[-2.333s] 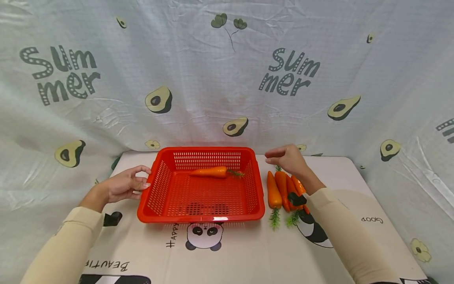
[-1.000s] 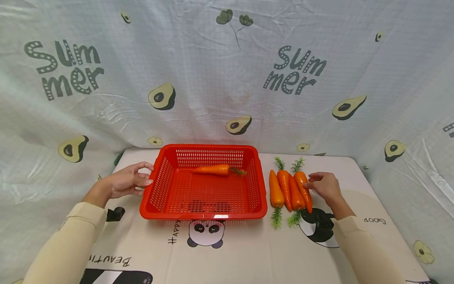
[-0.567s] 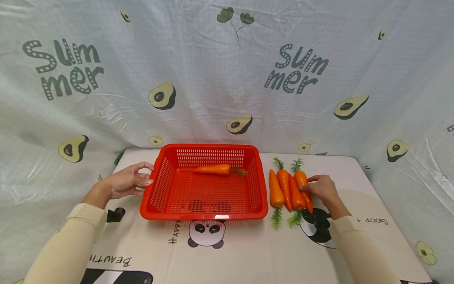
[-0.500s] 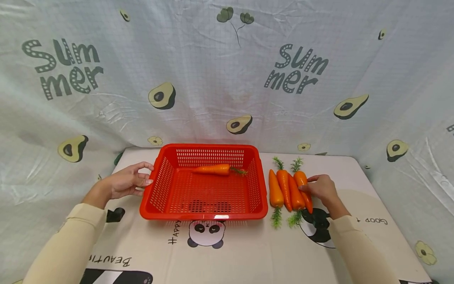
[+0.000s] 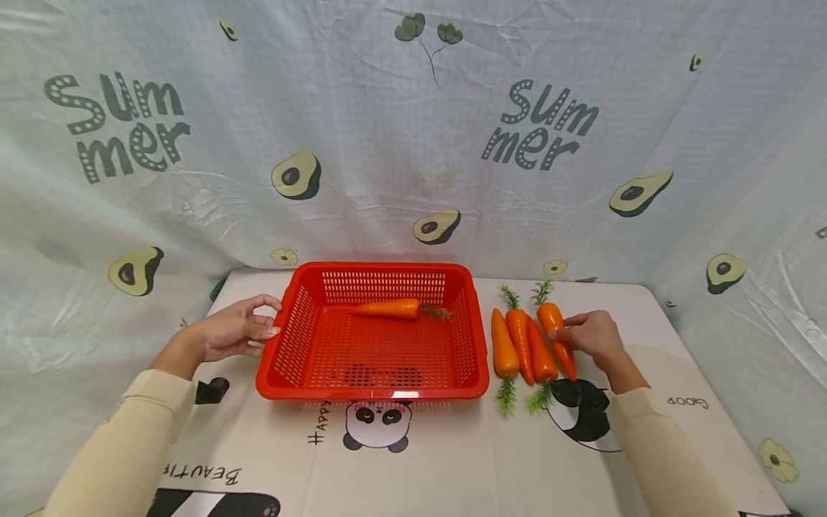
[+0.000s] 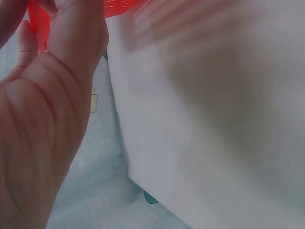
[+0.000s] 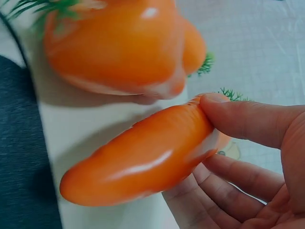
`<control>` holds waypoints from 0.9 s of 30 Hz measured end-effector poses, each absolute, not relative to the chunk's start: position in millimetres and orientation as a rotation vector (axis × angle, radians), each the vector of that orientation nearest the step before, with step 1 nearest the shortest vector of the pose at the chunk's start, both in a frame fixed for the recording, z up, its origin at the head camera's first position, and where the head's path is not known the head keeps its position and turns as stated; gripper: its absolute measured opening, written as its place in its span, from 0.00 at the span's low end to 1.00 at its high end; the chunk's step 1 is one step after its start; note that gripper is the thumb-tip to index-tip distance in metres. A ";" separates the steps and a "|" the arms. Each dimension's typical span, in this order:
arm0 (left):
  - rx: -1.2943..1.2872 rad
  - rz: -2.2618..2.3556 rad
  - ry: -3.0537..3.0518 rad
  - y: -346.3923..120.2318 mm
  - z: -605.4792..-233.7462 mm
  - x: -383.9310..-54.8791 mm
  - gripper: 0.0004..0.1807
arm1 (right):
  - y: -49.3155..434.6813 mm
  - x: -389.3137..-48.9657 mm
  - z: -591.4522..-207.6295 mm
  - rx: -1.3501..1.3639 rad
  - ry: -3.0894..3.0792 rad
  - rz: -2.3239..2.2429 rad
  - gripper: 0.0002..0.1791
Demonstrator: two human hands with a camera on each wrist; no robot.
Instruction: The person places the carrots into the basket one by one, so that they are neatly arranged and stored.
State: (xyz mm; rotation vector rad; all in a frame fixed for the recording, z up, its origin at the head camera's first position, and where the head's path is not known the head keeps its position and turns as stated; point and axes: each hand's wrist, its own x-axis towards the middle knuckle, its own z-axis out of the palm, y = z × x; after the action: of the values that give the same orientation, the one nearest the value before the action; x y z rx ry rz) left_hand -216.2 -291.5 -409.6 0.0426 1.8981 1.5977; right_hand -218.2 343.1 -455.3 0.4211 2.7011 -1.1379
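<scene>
A red plastic basket (image 5: 372,393) with slotted walls stands mid-table, and one orange carrot (image 5: 390,309) with a green top lies inside it. My left hand (image 5: 229,330) holds the basket's left rim with thumb and fingers; in the left wrist view the hand (image 6: 52,95) covers most of the grip. To the right of the basket my right hand (image 5: 591,336) pinches the outermost carrot (image 5: 553,319) between thumb and fingers. The right wrist view shows this carrot (image 7: 143,152) tilted, its thin tip pointing away from the hand.
Several more carrots lie side by side right of the basket, among them a left one (image 5: 504,352), a middle one (image 5: 520,341) and one beside the held carrot (image 5: 541,355). A printed cloth curtain (image 5: 362,143) hangs behind the pale table (image 5: 439,474).
My right hand has come from near the basket's right rim over to the outermost carrot, taken hold of it and shifted it slightly away from its neighbour. The left hand stays at the basket rim.
</scene>
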 end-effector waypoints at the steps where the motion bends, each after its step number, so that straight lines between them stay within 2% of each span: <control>1: 0.041 1.598 1.899 -291.4 -409.9 -215.9 0.17 | 343.5 -218.8 -453.4 0.418 2.694 -1.150 0.33; 27: 0.027 1.581 1.924 -288.4 -406.5 -214.8 0.19 | 325.0 -227.7 -410.0 0.274 2.668 -1.231 0.35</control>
State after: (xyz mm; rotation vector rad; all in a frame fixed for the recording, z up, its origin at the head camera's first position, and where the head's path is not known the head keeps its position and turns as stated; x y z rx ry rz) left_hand -214.8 -288.4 -406.5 0.0273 1.9237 1.5808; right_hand -227.7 325.0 -410.0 0.2744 2.6679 -1.2310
